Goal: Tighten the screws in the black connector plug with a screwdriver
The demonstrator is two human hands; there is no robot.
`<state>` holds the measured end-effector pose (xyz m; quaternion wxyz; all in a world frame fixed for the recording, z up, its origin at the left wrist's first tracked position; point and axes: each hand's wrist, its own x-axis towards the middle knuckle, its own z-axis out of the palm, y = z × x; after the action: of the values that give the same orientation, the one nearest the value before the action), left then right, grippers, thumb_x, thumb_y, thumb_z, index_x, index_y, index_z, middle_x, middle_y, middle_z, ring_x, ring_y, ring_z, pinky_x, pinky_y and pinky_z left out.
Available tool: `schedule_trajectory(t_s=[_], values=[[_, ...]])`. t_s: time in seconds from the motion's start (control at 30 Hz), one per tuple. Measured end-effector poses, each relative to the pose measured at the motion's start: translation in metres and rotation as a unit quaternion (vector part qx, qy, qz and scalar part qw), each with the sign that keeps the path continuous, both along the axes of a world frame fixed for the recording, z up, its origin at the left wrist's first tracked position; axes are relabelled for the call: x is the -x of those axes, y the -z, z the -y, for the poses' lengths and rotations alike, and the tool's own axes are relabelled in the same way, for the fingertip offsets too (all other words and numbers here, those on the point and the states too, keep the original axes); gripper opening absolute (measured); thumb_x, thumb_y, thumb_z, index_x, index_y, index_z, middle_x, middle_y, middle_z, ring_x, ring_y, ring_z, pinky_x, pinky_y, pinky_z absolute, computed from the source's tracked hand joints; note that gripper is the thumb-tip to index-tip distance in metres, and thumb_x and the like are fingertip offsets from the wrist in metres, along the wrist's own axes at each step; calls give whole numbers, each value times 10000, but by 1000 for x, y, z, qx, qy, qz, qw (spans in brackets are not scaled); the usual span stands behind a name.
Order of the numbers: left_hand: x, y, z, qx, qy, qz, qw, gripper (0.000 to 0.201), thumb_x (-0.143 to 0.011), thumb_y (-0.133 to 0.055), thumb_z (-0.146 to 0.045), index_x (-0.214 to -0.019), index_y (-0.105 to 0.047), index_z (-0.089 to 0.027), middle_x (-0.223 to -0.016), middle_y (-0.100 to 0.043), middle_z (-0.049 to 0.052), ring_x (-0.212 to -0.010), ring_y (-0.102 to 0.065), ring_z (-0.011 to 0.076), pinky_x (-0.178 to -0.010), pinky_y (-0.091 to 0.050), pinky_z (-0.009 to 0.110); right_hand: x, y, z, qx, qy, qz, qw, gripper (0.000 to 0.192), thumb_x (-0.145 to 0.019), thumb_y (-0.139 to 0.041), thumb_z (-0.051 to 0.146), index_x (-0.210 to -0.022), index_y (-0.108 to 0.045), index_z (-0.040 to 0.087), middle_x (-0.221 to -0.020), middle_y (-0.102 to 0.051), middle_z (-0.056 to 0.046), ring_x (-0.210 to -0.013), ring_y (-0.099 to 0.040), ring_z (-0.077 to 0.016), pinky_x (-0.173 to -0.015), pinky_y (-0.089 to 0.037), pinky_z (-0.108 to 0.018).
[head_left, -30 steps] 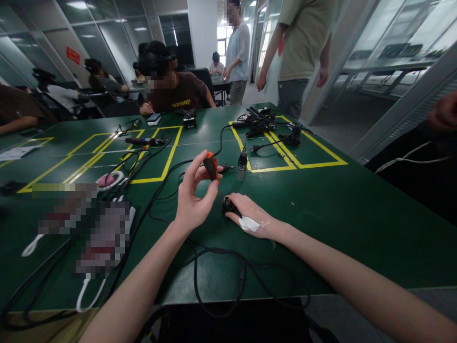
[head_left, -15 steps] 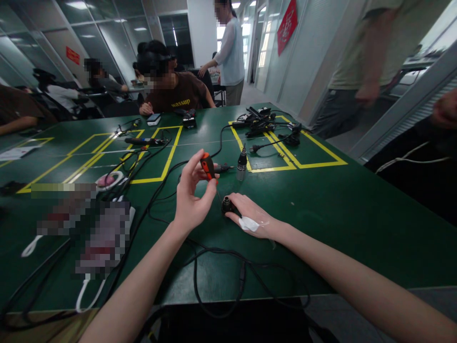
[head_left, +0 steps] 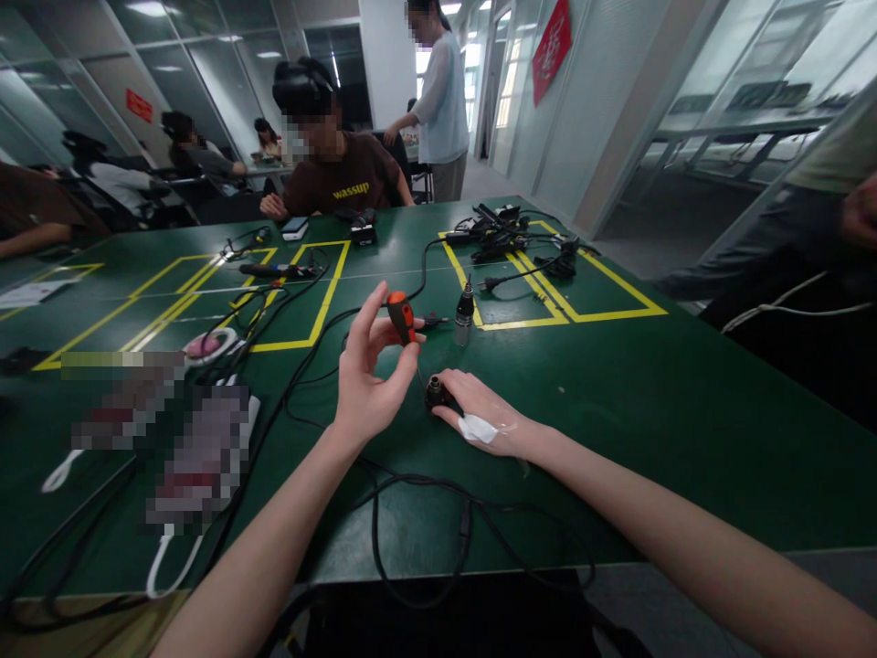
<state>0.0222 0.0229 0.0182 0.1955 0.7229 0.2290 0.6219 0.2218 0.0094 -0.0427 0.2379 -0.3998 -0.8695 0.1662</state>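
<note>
My left hand [head_left: 374, 370] is closed around the handle of a small orange-and-black screwdriver [head_left: 401, 318], with thumb and fingers on it. Its thin shaft slants down toward a small dark cylindrical part [head_left: 435, 393] on the table; whether the tip touches it is unclear. My right hand [head_left: 480, 411], with a white patch taped near the wrist, presses that part to the tabletop between thumb and fingers. Just beyond stands an upright black-and-clear pointed tool [head_left: 464, 315]. Behind the screwdriver lies another dark tool tip [head_left: 435, 321], partly hidden by my left hand.
Black cables [head_left: 411, 480] loop across the green table [head_left: 617, 420] in front of me. A pile of black cords and adapters [head_left: 497, 233] lies at the back right. Two blurred packs [head_left: 206, 448] rest at left. A person [head_left: 343, 174] sits opposite.
The screwdriver handle has turned slightly and leans a little differently in my left hand. My right hand stays in place. A person at the right has moved farther right.
</note>
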Motion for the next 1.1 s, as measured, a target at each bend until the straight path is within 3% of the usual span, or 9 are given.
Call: schedule_trajectory(t_s=[0.1, 0.33, 0.63, 0.83, 1.1], values=[[0, 0, 1, 1, 11, -5, 1000, 635, -1018, -690, -236, -1600, -445, -308, -1200, -785, 79, -978, -783, 170, -958, -645, 335, 0, 1, 0, -4, 3, 2, 1000, 286, -1036, -634, 250, -1309, -584, 182, -1227, -705, -151, -1086, -678, -304, -968, -554, -492], [-2, 3, -5, -37, -52, 17, 998, 696, -896, -859, -270, -1517, -554, -334, -1279, -731, 55, -972, -713, 138, -789, -609, 209, 0, 1, 0, -5, 5, 0, 1000, 305, -1040, -634, 256, -1332, -582, 186, -1233, -703, -149, -1112, -678, -309, -976, -551, -489], [0, 2, 0, -13, 12, -2, 1000, 666, -1019, -674, -192, -1624, -426, -321, -1276, -773, 95, -1090, -796, 207, -947, -671, 339, 1, 0, 0, -8, 7, 4, 1000, 279, -1032, -649, 234, -1300, -595, 180, -1211, -711, -148, -1088, -681, -303, -963, -554, -481], [-1, 1, -1, -16, -21, -8, 1000, 677, -976, -764, -237, -1581, -464, -296, -1160, -815, 68, -998, -795, 193, -929, -656, 351, 1, -1, 0, -5, 10, 8, 1000, 295, -1022, -659, 226, -1305, -597, 171, -1216, -711, -154, -1094, -687, -309, -964, -558, -488], [-1, 2, 0, 2, -9, 5, 1000, 699, -977, -767, -259, -1591, -439, -321, -1266, -768, 76, -930, -804, 153, -903, -675, 304, 2, 0, 0, -5, 8, 7, 1000, 299, -1028, -640, 233, -1317, -593, 169, -1229, -711, -166, -1108, -687, -318, -976, -556, -504]])
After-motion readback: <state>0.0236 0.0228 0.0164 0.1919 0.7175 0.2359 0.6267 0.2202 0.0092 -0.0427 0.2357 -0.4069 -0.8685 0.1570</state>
